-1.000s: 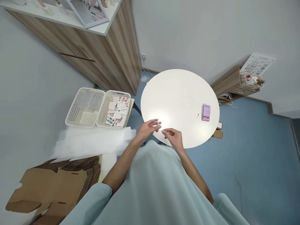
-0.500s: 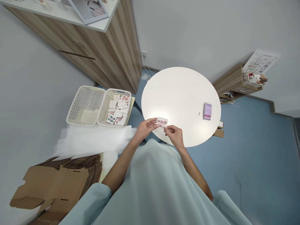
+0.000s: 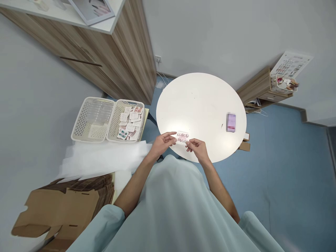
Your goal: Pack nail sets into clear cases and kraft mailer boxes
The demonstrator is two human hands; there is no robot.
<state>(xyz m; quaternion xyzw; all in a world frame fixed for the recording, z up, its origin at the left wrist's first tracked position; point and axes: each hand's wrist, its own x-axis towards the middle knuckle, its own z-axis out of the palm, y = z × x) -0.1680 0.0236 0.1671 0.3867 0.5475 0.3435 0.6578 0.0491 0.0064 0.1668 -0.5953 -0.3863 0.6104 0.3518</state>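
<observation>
Over the near edge of the white round table (image 3: 202, 101), I hold a small clear pack of pink press-on nails (image 3: 182, 135) set in two rows. My left hand (image 3: 163, 144) grips its left edge between thumb and fingers. At the lower right corner, my right hand (image 3: 197, 147) pinches the pack with thumb and forefinger, the other fingers curled. A purple phone-like rectangle (image 3: 231, 122), blurred out, lies on the table's right side.
To the left stand a white basket of several nail cards (image 3: 115, 122) and another basket with clear plastic trays (image 3: 81, 122). Nearer are white foam sheets (image 3: 102, 155) and flattened cardboard boxes (image 3: 60, 206). A wooden cabinet (image 3: 126, 52) rises behind; a low shelf (image 3: 256, 85) stands right.
The pack now faces up more fully, showing both rows of nails. My right hand has shifted slightly right with its edge; the view has tilted a little.
</observation>
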